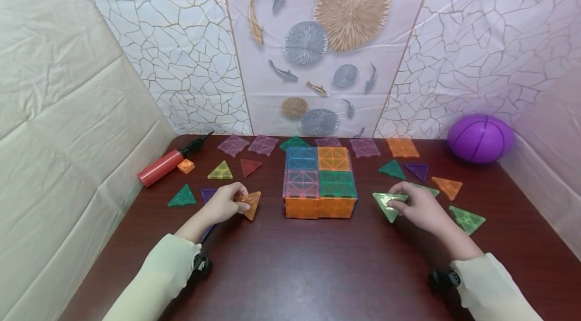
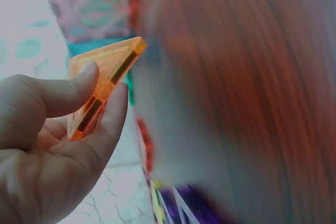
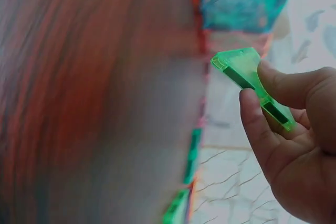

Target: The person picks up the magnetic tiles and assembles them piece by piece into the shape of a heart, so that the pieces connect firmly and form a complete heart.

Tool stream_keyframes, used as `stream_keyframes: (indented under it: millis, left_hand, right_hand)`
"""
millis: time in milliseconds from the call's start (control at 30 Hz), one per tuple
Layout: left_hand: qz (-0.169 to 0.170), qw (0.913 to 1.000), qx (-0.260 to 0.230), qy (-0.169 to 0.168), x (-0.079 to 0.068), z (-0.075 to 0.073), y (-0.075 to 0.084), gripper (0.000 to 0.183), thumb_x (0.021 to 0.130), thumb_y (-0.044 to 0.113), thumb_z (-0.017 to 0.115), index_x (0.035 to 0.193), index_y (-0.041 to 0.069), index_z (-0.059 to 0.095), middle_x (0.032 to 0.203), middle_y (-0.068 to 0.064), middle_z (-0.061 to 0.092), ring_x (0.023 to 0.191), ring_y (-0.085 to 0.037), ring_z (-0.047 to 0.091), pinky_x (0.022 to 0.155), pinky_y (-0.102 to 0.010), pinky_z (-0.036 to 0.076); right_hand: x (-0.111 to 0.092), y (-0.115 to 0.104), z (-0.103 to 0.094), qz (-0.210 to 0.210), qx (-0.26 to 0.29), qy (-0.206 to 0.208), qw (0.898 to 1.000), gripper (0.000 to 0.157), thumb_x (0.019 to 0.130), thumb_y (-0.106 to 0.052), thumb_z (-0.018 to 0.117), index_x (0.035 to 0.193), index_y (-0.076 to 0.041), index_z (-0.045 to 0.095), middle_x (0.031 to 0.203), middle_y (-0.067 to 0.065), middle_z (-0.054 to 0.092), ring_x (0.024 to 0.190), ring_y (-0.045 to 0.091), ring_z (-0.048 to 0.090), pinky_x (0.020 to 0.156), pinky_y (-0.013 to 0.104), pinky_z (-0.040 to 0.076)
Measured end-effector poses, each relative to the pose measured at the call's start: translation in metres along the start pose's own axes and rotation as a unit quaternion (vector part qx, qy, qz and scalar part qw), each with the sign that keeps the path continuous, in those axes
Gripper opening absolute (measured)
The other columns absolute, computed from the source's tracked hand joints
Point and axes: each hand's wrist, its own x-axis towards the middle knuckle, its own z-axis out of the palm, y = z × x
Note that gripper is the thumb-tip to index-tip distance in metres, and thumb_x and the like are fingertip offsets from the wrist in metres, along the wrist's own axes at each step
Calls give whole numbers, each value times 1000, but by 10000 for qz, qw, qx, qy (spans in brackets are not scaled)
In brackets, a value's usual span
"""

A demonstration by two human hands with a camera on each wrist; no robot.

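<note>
left hand point(image 1: 224, 203) pinches orange triangle point(image 1: 253, 205) over worktop point(image 1: 299, 270), left of tile box point(image 1: 320, 184) | right hand point(image 1: 419, 207) pinches green triangle point(image 1: 383, 203), right of it | box stands between, apart from both triangles | red tube point(image 1: 160, 167) farther back, left | purple ball point(image 1: 480, 138) at far right

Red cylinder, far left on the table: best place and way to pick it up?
Probably the middle of the red cylinder, from above, squeezing across its long axis: it lies on its side and is broad and round there. I'd avoid the black tip, which is thinner, with the small orange block close beside that end.
</note>
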Motion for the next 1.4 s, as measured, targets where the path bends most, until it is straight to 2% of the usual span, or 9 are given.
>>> stream_keyframes:
  millis: [100, 233, 300, 467, 667, 800, 933, 1167, 1400]
  left_hand:
    - [79, 9940, -1075, -207, -7, 5, 11, 18, 86, -8, 63, 92, -1, 48, 83, -11, 61, 78, -20, 65, 71, -38, 57]
    - [253, 9750, -2128, -594, -17, 15, 28, 18, 88, -12, 58, 95, -3, 44, 85, -17, 66, 84, -24, 69, 78, -46, 56]
    - [318, 9660, -2446, -780, -22, 21, 35, 17, 89, -11, 57, 102, -7, 47, 92, -20, 67, 86, -23, 69, 80, -48, 54]
    - [360, 9427, -3111, -1152, -31, 44, 52, 34, 91, -9, 55, 124, -16, 50, 109, -29, 65, 88, -22, 69, 83, -49, 53]
    - [358, 9237, -3613, -1225, -36, 77, 73, 35, 91, -9, 56, 125, -17, 50, 110, -31, 64, 87, -21, 69, 83, -52, 52]
    - [429, 9182, -3789, -1069, -36, 93, 82, 33, 91, -9, 57, 123, -17, 51, 109, -30, 64, 87, -21, 69, 84, -53, 51]
    - [433, 9141, -3936, -870, -36, 101, 85, 31, 91, -8, 58, 121, -16, 53, 107, -28, 65, 87, -19, 69, 84, -53, 50]
    - [528, 9056, -4143, -738, -37, 107, 85, 33, 91, -7, 58, 121, -18, 51, 109, -30, 63, 88, -17, 68, 84, -53, 50]
    - [605, 9050, -4157, -666, -38, 110, 88, 33, 90, -7, 60, 120, -18, 51, 111, -33, 62, 87, -12, 67, 84, -50, 51]
  right_hand:
    - [-6, -16, -5, 83, 232, 117, 9996, 22, 89, -14, 69, 107, -4, 59, 83, 6, 67, 64, 18, 60, 51, 28, 45]
    - [-11, -39, -7, -4, 484, 272, 9985, 21, 90, -15, 69, 106, -5, 60, 83, 6, 69, 66, 22, 64, 53, 28, 48]
    - [-13, -50, -5, -151, 595, 324, 9976, 20, 89, -13, 69, 106, -6, 61, 86, 6, 69, 66, 18, 65, 55, 28, 50]
    - [-17, -75, 6, -566, 926, 329, 9936, 18, 87, -8, 71, 103, -7, 62, 86, 5, 68, 61, 7, 61, 56, 28, 52]
    - [-17, -100, 24, -1007, 1183, 221, 9876, 19, 85, -5, 72, 101, -9, 63, 85, 2, 68, 59, 6, 59, 54, 27, 51]
    - [-17, -111, 34, -1187, 1340, 111, 9838, 20, 84, -4, 72, 101, -10, 64, 87, 1, 68, 57, 7, 58, 53, 27, 50]
    - [-17, -117, 43, -1320, 1518, -24, 9796, 19, 85, -4, 72, 101, -11, 64, 88, 1, 67, 55, 10, 58, 52, 28, 51]
    - [-18, -120, 55, -1361, 1730, -45, 9755, 19, 84, -3, 72, 100, -10, 63, 87, 1, 67, 54, 6, 57, 52, 27, 51]
    - [-20, -122, 62, -1375, 1658, 139, 9764, 20, 83, -3, 74, 96, -12, 62, 84, -3, 65, 56, 4, 55, 51, 26, 50]
